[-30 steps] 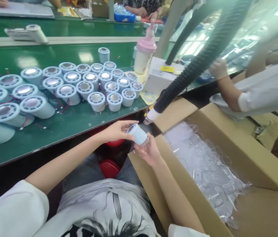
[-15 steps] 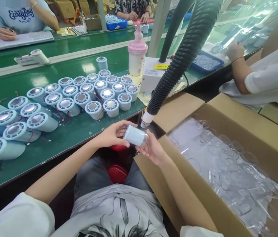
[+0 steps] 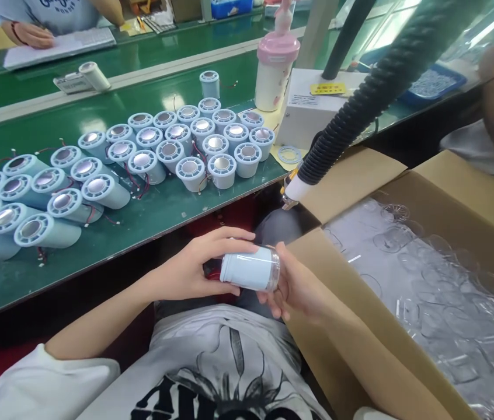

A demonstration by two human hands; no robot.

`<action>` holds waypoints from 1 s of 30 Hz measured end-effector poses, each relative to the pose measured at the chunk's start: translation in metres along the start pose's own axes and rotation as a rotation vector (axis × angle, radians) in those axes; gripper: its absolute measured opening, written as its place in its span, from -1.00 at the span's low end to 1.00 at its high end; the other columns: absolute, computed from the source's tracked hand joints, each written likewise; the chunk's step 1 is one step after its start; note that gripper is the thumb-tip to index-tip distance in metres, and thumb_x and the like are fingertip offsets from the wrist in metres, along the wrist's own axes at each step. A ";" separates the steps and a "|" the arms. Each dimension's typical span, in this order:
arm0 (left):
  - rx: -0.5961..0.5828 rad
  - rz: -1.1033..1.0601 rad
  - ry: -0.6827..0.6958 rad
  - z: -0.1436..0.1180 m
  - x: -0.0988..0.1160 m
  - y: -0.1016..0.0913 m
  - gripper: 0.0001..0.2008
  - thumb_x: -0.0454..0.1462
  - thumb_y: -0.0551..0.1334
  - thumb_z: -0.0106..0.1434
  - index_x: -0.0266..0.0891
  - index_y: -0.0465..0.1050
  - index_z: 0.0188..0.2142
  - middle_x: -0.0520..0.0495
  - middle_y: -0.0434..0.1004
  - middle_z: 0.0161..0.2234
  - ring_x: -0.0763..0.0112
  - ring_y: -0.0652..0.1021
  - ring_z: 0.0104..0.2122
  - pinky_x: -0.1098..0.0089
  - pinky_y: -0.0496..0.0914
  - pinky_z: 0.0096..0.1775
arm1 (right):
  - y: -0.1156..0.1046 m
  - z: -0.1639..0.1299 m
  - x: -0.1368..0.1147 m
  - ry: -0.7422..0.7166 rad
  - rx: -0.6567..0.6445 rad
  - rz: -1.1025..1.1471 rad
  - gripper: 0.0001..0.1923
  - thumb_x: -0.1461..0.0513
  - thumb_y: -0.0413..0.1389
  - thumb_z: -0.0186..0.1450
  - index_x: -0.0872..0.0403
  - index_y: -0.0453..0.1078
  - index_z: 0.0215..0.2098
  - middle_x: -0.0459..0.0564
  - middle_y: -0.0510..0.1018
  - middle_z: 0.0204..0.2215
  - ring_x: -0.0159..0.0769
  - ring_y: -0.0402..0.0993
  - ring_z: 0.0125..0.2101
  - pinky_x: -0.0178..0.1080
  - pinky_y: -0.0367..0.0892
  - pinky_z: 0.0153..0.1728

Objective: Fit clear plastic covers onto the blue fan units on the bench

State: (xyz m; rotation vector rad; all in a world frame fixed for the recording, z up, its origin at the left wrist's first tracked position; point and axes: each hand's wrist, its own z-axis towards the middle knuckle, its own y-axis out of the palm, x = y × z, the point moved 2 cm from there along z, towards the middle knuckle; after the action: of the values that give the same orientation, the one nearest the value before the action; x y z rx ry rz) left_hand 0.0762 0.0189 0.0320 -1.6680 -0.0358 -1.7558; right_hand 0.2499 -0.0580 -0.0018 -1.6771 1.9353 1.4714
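Hands: left hand [image 3: 194, 269] and right hand [image 3: 296, 287] clamp one pale cylinder [image 3: 247, 269] between them.
Axis: level, clear cap [image 3: 275, 269] rightward.

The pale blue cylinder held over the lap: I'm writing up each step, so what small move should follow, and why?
Probably press the clear cap fully home. The left hand grips the pale blue cylinder lying sideways, and the right hand cups its capped end, beside the cardboard box of clear parts. Whether the cap is already seated cannot be told.
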 end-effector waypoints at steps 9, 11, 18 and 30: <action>0.045 -0.282 -0.323 -0.016 0.012 0.009 -0.37 -0.19 0.34 0.12 -0.10 0.19 0.17 -0.14 0.37 0.06 0.22 0.49 -0.04 0.31 0.44 -0.06 | -0.013 -0.019 -0.005 -0.781 0.137 -0.712 -0.31 0.16 0.34 0.10 -0.16 0.21 0.15 0.00 0.30 0.19 -0.13 0.31 0.11 -0.10 0.33 0.05; 0.020 -0.328 -0.357 -0.017 0.011 0.010 -0.37 -0.14 0.32 0.15 -0.08 0.18 0.18 -0.14 0.39 0.04 0.20 0.52 -0.08 0.30 0.47 -0.11 | -0.008 -0.022 -0.004 -0.951 0.129 -0.878 -0.36 0.32 0.30 0.13 -0.24 0.28 0.11 -0.08 0.29 0.20 -0.14 0.24 0.17 -0.07 0.24 0.14; -0.017 -0.267 -0.179 -0.018 0.015 0.004 -0.23 -0.30 0.37 0.09 0.01 0.13 0.25 -0.14 0.19 0.26 0.10 0.31 0.19 0.26 0.35 0.10 | -0.003 -0.020 0.008 -0.516 0.060 -0.220 -0.49 0.14 0.26 0.19 -0.18 0.32 0.09 -0.04 0.54 -0.09 -0.22 0.52 -0.16 -0.20 0.48 -0.19; -0.021 -0.569 -0.619 -0.029 -0.034 0.008 -0.37 -0.13 0.28 0.17 -0.06 0.19 0.22 -0.08 0.45 0.09 0.17 0.52 -0.02 0.35 0.45 -0.11 | -0.018 -0.007 0.010 -0.313 0.146 -0.461 -0.42 -0.01 0.17 0.19 0.02 0.35 0.13 0.02 0.56 -0.13 -0.20 0.52 -0.21 -0.18 0.44 -0.21</action>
State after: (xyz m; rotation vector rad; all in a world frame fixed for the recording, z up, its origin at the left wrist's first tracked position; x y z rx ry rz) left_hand 0.0520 0.0147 -0.0061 -2.3104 -0.8446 -1.5252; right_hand 0.2649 -0.0676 -0.0147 -1.5768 1.3463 1.2849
